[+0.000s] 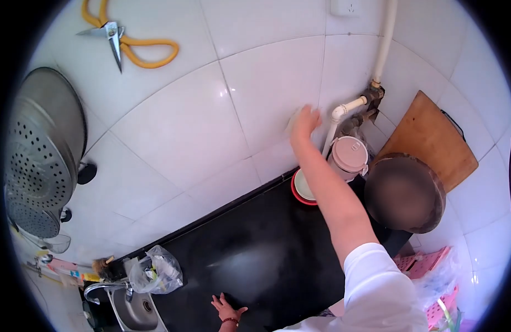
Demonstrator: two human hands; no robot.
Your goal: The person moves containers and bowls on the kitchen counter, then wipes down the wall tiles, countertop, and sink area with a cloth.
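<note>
Here, left hand point(227, 311) spread open on countertop point(233, 254); right hand point(307, 120) curled over pale cloth point(292, 119) by wall point(277, 72).

The person wears a white top point(377, 288), its short, loose sleeve point(366, 260) ending partway down the right upper arm. A narrow dark-red bracelet point(230, 320) circles the wrist of the left hand point(227, 307).

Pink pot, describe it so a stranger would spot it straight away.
Follow the black counter to the corner with the wooden board. Beside the white pipe stands the pink pot, its lid on, while its neighbour is a low, red-edged dish.
</note>
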